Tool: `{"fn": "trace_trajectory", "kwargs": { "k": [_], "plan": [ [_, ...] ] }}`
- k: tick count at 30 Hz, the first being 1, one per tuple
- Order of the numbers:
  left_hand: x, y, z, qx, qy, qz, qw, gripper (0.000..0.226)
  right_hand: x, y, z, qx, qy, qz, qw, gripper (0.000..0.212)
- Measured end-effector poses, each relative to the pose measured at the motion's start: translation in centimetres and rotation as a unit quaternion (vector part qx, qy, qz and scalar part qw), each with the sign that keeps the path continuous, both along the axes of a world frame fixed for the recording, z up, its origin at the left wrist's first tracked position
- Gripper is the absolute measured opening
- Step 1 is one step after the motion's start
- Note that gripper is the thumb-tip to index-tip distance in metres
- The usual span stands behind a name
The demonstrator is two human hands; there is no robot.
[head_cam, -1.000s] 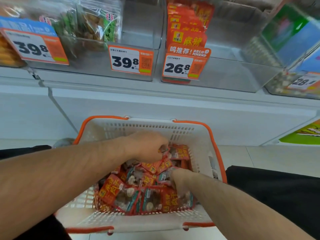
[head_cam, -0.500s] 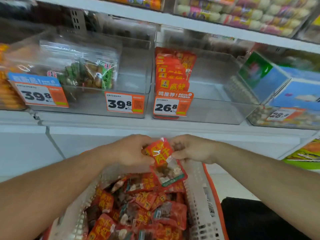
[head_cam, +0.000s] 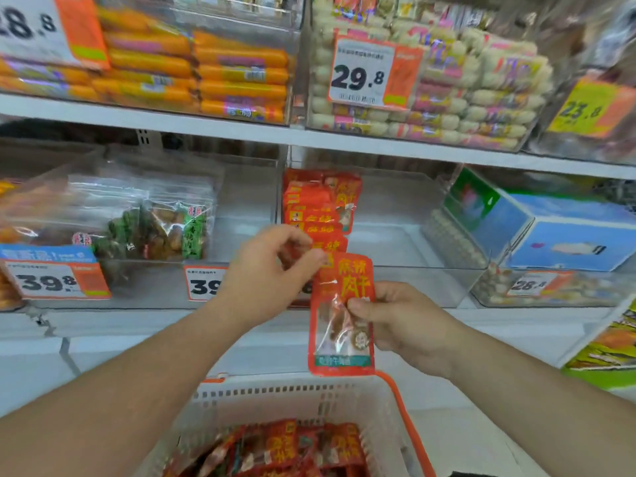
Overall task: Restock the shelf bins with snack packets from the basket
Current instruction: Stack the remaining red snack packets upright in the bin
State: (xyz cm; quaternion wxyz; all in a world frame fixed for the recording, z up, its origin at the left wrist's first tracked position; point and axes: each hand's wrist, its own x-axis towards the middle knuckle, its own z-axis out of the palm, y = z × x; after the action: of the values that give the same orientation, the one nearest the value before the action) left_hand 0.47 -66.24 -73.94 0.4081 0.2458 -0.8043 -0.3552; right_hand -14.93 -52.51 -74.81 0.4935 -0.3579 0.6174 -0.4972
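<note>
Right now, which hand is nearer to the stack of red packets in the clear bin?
Left. The left hand is raised right in front of the stack of red packets; the right hand sits lower, gripping a red packet.

Snack packet [head_cam: 340,315]: glossy red plastic film, crinkled, clear window in lower half. Basket [head_cam: 296,397]: matt white perforated plastic, orange rim. Shelf bins [head_cam: 406,235]: clear smooth plastic with glare; price tags [head_cam: 361,72] look like matt paper; shelf [head_cam: 206,123] edge smooth white.

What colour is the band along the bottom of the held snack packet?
Green, across the red snack packet pinched by the right hand; the head view shows it.
</note>
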Motion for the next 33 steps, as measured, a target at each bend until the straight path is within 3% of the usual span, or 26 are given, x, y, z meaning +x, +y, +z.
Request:
{"fn": "trace_trajectory", "kwargs": {
  "k": [1,3,6,10,13,16,21,33],
  "plan": [
    [-0.4,-0.8,0.6,-0.070,0.017,0.042,0.996,0.021,-0.7,-0.1,0.5,-0.001,-0.051,-0.009,0.999,0.028],
    [-1.5,-2.8,1.4,-0.162,-0.005,0.098,0.982,0.046,-2.6,-0.6,1.8,-0.021,-0.133,-0.048,0.990,0.021],
    [-3.5,-5.0,1.5,-0.163,-0.093,0.143,0.972,0.077,-5.8,-2.2,3.9,-0.025,-0.180,-0.123,0.976,0.011],
    [-4.6,-5.2,0.4,-0.135,-0.128,0.102,0.977,0.100,-10.3,-6.3,5.2,-0.002,-0.116,-0.236,0.965,0.023],
    [-4.7,-5.3,0.4,-0.131,-0.140,0.101,0.976,0.110,-11.9,-10.0,5.1,0.022,0.022,-0.265,0.964,0.022],
    [-4.7,-5.1,0.5,-0.132,-0.157,0.097,0.974,0.113,-12.6,-13.6,3.9,0.011,0.124,-0.295,0.947,0.022],
    [-4.6,-5.2,0.2,-0.119,-0.132,0.086,0.980,0.110,-13.6,-18.7,1.5,-0.008,0.175,-0.298,0.938,0.017],
    [-4.8,-5.6,-0.4,-0.122,-0.133,0.098,0.979,0.109,-14.9,-22.3,-2.3,0.027,0.193,-0.276,0.941,0.020]
  ]
}}
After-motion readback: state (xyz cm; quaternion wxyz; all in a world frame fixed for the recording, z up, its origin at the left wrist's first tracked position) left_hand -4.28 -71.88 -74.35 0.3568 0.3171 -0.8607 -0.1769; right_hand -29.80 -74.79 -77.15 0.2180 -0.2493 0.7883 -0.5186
